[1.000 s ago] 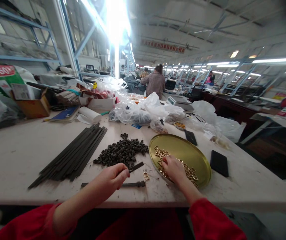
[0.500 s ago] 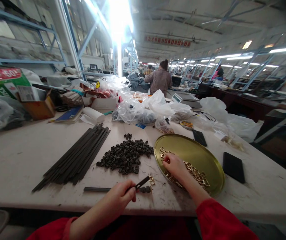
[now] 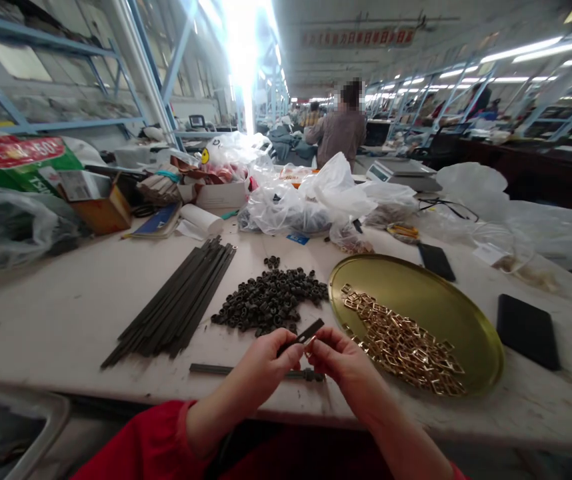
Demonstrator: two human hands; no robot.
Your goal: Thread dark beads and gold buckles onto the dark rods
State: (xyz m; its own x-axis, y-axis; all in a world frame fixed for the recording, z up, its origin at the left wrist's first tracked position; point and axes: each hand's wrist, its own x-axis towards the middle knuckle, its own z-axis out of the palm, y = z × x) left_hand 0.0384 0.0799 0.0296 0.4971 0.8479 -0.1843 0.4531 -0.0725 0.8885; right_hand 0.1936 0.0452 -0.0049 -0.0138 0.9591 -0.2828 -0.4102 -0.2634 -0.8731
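Observation:
Between the fingers of my left hand [image 3: 265, 361] is a dark strap [image 3: 311, 329], its end sticking out past the thumb. My right hand [image 3: 342, 357] meets it there, pinching a small gold buckle [image 3: 309, 345] against the strap; the fingers partly hide the buckle. Below the hands another dark strap [image 3: 213, 369] lies along the table, with small dark loops [image 3: 312, 375] at its right end. Behind my left hand is a heap of dark strap loops [image 3: 276, 293]. Many gold buckles [image 3: 406, 340] lie in a round gold tray [image 3: 446, 293] to the right.
A bundle of long dark straps [image 3: 173, 303] lies on the left of the table. Black flat objects [image 3: 527, 330] rest right of the tray. Plastic bags [image 3: 311, 207], a box [image 3: 221, 195] and a scale [image 3: 401, 175] line the back. Further off, a person [image 3: 341, 137] faces away.
My right hand has come from the tray leftward to my left hand, bringing a gold buckle to the strap. The view has shifted, so the table items appear further right.

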